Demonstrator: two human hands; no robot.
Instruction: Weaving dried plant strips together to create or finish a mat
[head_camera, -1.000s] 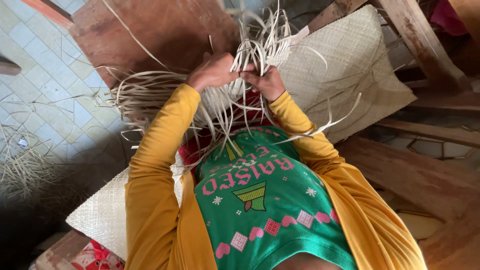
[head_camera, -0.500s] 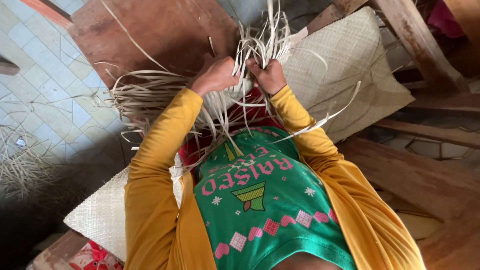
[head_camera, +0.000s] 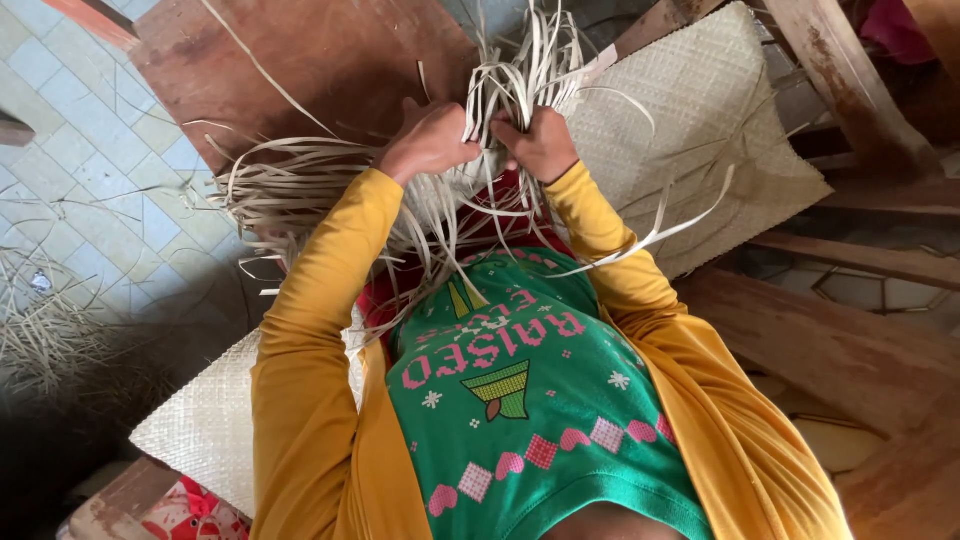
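Observation:
My left hand (head_camera: 428, 138) and my right hand (head_camera: 543, 143) are side by side, both closed on a bundle of pale flat straw strips (head_camera: 520, 75). The strips fan up beyond my fists and trail loosely down and to the left (head_camera: 290, 190) over my lap. Under them lies a pale woven mat (head_camera: 690, 130), reaching from the upper right to the lower left beside my yellow sleeve. Which strips join the mat is hidden by my hands.
A brown wooden board (head_camera: 310, 70) lies beyond my hands. Wooden beams (head_camera: 850, 80) and planks sit at the right. Tiled floor (head_camera: 90, 170) with scattered straw scraps (head_camera: 40, 340) is at the left.
Both hands have shifted slightly up and away from my body while still gripping the strips; the loose strands swayed a little.

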